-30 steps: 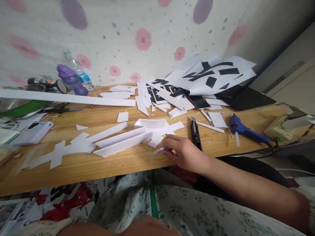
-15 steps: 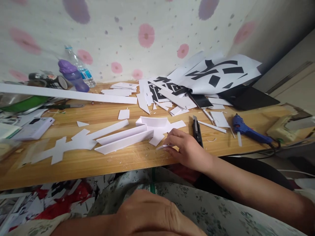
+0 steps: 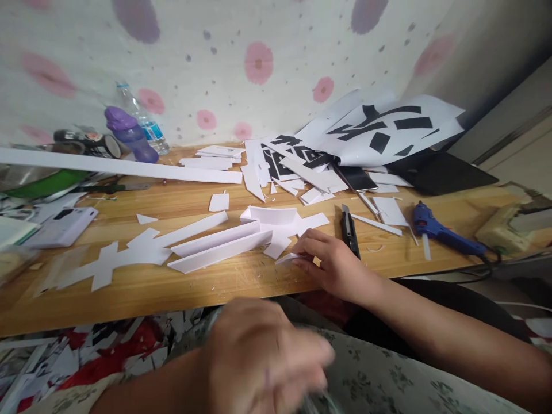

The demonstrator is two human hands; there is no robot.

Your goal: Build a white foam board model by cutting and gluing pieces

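Observation:
My right hand (image 3: 330, 261) rests near the table's front edge, thumb and fingers pinched on a small white foam board piece (image 3: 288, 259). Just left of it lies a white foam board shape (image 3: 278, 221) with upright walls, two long strips of which (image 3: 222, 248) run to the left. A flat white cross-like cutout (image 3: 106, 261) continues farther left. My left hand (image 3: 267, 359) is raised in front of my lap, smeared by motion, so its fingers cannot be read clearly. A black utility knife (image 3: 349, 230) lies just beyond my right hand.
A blue glue gun (image 3: 446, 230) lies at right beside a power strip (image 3: 500, 227). Printed paper sheets (image 3: 366, 135) and white offcuts pile up at the back. Bottles (image 3: 131, 135), a long white strip (image 3: 129, 167) and a phone (image 3: 64, 225) are at left.
My left hand has risen from my lap toward the table edge and turned, now blurred. My right hand keeps its pinch on the small white piece, almost unmoved.

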